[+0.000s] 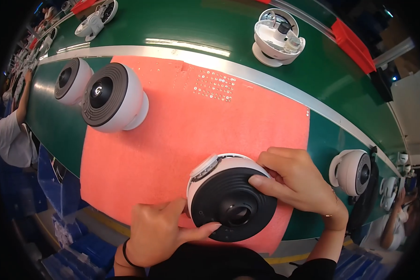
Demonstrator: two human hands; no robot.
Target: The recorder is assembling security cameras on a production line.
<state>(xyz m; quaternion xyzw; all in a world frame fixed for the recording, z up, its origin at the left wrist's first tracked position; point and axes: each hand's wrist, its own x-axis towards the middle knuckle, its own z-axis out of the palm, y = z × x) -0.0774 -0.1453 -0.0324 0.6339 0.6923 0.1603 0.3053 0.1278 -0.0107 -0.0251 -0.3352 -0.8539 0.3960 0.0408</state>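
Note:
A round white device with a black ringed face (214,193) and a glossy dome at its middle is tilted up toward me at the near edge of the pink foam mat (163,158). My left hand (154,228) grips its lower left side, thumb on the black face below the dome and fingers at the rim. Over the upper right rim, my right hand (296,179) is closed, its thumb pressing the face and its fingers curled behind. At the device's upper left, a white part (205,168) stands out beside a dark gap in the shell. The underside is hidden.
Two similar devices stand at the left, one on the mat (114,98) and one on the green table (72,81). Several small metal pieces (214,86) lie in rows on the mat. Beyond the metal rail sits an open white shell (277,39). Another device (352,172) is at right.

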